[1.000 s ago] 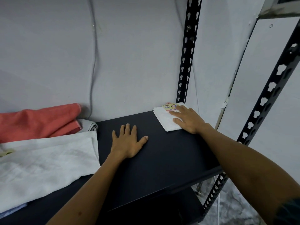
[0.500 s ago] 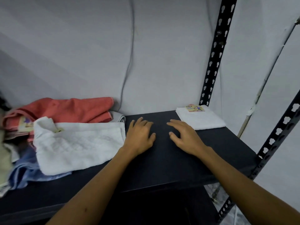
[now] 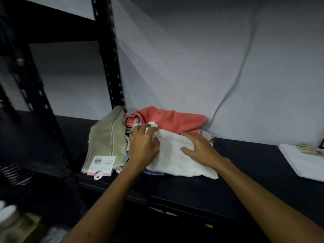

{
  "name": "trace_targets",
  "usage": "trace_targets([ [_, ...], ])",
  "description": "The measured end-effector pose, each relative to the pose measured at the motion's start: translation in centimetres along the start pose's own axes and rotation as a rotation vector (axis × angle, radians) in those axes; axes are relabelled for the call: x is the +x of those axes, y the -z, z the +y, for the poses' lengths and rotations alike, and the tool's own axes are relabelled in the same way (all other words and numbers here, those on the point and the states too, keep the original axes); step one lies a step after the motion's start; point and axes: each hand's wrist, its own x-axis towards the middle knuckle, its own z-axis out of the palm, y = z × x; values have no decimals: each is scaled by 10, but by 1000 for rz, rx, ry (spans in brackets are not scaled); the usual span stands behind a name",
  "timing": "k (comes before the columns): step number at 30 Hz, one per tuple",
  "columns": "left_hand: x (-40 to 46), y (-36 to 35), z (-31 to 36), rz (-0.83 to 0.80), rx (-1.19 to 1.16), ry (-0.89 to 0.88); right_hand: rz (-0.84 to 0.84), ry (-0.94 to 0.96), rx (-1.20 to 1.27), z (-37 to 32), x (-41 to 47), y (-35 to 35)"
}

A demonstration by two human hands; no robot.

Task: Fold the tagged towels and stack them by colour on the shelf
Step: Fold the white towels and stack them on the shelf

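A loose white towel (image 3: 177, 158) lies on top of a pile on the black shelf (image 3: 245, 174). My left hand (image 3: 142, 146) curls its fingers on the towel's far left edge, and my right hand (image 3: 199, 149) lies flat on its middle. Behind it lies a coral towel (image 3: 175, 119) against the wall. A beige towel (image 3: 107, 139) with a white and pink tag (image 3: 100, 165) lies to the left. A blue towel (image 3: 154, 172) peeks out beneath the white one. A folded white towel (image 3: 301, 162) with a coloured tag rests at the far right.
A black slotted upright (image 3: 108, 55) stands behind the beige towel, another thicker post (image 3: 29, 88) is nearer on the left. A cable (image 3: 236, 81) hangs down the grey wall. Blurred items sit on a lower level at bottom left.
My view swung left toward the pile. Both hands left the bare shelf and came onto the loose white towel. The folded white towel stays where my right hand left it.
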Motion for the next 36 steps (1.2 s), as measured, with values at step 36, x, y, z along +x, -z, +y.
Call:
trace_targets([
  [36,-2,-18,96,-885,-1891,663,403,-300,170,-26,-120,120],
])
